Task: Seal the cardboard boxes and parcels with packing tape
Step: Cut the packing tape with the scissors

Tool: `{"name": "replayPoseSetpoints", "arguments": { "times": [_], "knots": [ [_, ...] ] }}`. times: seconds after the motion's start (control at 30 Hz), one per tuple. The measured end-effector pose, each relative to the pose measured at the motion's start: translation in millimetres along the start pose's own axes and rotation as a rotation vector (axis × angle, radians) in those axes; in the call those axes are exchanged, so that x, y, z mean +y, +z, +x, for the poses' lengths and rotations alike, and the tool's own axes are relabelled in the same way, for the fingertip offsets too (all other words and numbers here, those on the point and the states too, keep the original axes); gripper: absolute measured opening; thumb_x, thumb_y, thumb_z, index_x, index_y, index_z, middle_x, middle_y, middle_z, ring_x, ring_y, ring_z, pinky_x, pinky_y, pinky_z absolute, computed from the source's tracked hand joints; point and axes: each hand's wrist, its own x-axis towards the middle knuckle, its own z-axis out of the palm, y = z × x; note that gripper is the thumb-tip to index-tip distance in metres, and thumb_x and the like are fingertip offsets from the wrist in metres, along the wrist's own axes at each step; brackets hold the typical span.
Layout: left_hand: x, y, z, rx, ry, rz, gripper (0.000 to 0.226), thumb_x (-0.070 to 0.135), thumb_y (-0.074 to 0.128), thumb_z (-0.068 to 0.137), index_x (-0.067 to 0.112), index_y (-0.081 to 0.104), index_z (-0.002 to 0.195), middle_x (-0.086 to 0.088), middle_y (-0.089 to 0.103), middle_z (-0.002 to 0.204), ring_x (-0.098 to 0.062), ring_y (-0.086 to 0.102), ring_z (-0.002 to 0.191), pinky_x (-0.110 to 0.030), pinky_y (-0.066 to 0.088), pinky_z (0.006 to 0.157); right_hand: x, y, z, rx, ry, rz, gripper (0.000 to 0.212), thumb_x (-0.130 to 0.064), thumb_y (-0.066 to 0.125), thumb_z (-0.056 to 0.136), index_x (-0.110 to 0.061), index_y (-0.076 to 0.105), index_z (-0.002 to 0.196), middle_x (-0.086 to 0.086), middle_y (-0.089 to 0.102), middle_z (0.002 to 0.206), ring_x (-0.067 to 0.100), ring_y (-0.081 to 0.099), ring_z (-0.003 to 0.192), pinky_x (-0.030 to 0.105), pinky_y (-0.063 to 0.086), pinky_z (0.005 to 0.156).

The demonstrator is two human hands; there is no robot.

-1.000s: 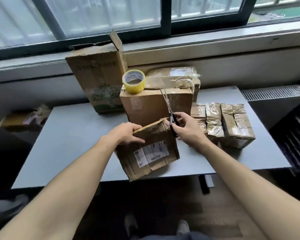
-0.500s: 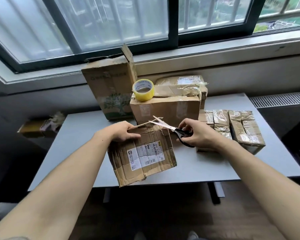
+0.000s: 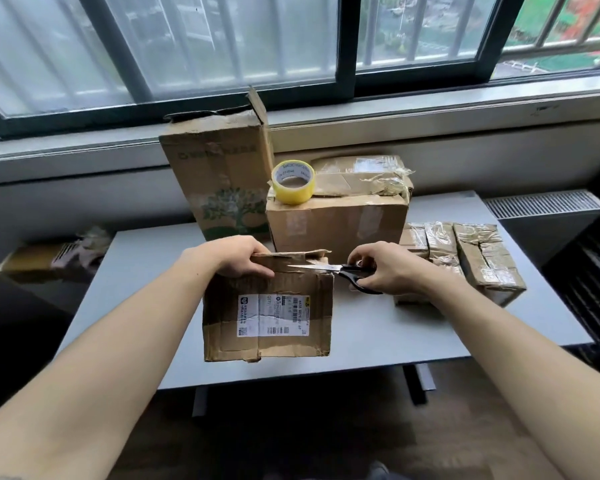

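While its top edge is gripped by the left hand [image 3: 229, 258], the labelled box [image 3: 267, 320] is held upright at the near side of the desk [image 3: 430, 327], below and between both hands, with its label face turned toward the person. The grip appears to be taken so that the torn upper flap is steadied and the box cannot slide under the blades. The scissors [image 3: 333, 270] are grasped by the right hand [image 3: 388, 268], fingers curled through the black handles. The blades are laid nearly level across the top front of the box, tips pointing at the left hand. It is judged that ragged cardboard or loose tape is being trimmed there before fresh tape is laid; whether anything is caught between the blades cannot be told. The tips lie close to the left thumb, so a slip is to be guarded against.

Just beyond the hands a medium box [image 3: 336, 226] is stood. The yellow tape roll [image 3: 293, 183] is rested on its top, presumably so that it can be reached once the cutting is done. A wrinkled parcel [image 3: 361, 174] is laid beside the roll. Beyond the left hand a tall box [image 3: 219, 181] is stood with one flap raised, and it is judged unsealed. To the right of the right hand, taped parcels [image 3: 471, 258] are set in a row, apparently as finished work.
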Motion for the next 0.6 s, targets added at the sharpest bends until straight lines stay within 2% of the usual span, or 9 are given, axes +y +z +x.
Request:
{"name": "replayPoseSetpoints", "arguments": {
  "times": [0.13, 0.27, 0.43, 0.5, 0.6],
  "knots": [
    [-2, 1, 2, -0.049, 0.022, 0.026, 0.029, 0.044, 0.066, 0.092, 0.033, 0.069, 0.119, 0.011, 0.07, 0.107, -0.013, 0.062, 0.097, -0.026, 0.045, 0.085, -9, 3, 2, -0.024, -0.008, -0.001, 0.034, -0.028, 0.077, 0.083, -0.026, 0.067, 0.115, -0.006, 0.063, 0.096, 0.017, 0.062, 0.087, 0.024, 0.047, 0.074],
    [-3, 3, 4, -0.063, 0.057, 0.051, 0.026, 0.04, 0.068, 0.091, 0.031, 0.07, 0.116, 0.009, 0.07, 0.109, -0.015, 0.062, 0.1, -0.029, 0.046, 0.089, -12, 7, 3, -0.042, -0.023, -0.005, 0.026, -0.025, 0.075, 0.085, -0.025, 0.068, 0.111, -0.012, 0.06, 0.086, 0.016, 0.059, 0.082, 0.016, 0.043, 0.063],
    [-6, 9, 2, -0.066, 0.056, -0.01, 0.03, 0.034, 0.068, 0.092, 0.031, 0.068, 0.123, 0.008, 0.07, 0.113, -0.015, 0.061, 0.104, -0.032, 0.046, 0.095, -10, 11, 6, -0.049, -0.008, -0.024, 0.019, -0.026, 0.074, 0.085, -0.03, 0.068, 0.103, -0.014, 0.062, 0.081, 0.022, 0.065, 0.082, 0.038, 0.058, 0.076],
    [-7, 12, 3, -0.067, 0.063, -0.032, 0.032, 0.033, 0.068, 0.092, 0.033, 0.067, 0.124, 0.009, 0.07, 0.114, -0.014, 0.061, 0.105, -0.033, 0.046, 0.095, -9, 11, 7, -0.054, -0.017, -0.034, 0.018, -0.022, 0.074, 0.085, -0.029, 0.069, 0.101, -0.011, 0.064, 0.082, 0.022, 0.065, 0.083, 0.04, 0.058, 0.078],
    [-10, 19, 6, -0.057, 0.08, -0.062, 0.024, 0.033, 0.068, 0.092, 0.038, 0.068, 0.116, 0.012, 0.07, 0.112, -0.014, 0.062, 0.105, -0.035, 0.048, 0.097, -9, 11, 7, -0.055, -0.027, -0.07, 0.02, -0.018, 0.072, 0.085, -0.028, 0.07, 0.102, -0.005, 0.065, 0.087, 0.023, 0.064, 0.086, 0.04, 0.057, 0.081]
  ]
}}
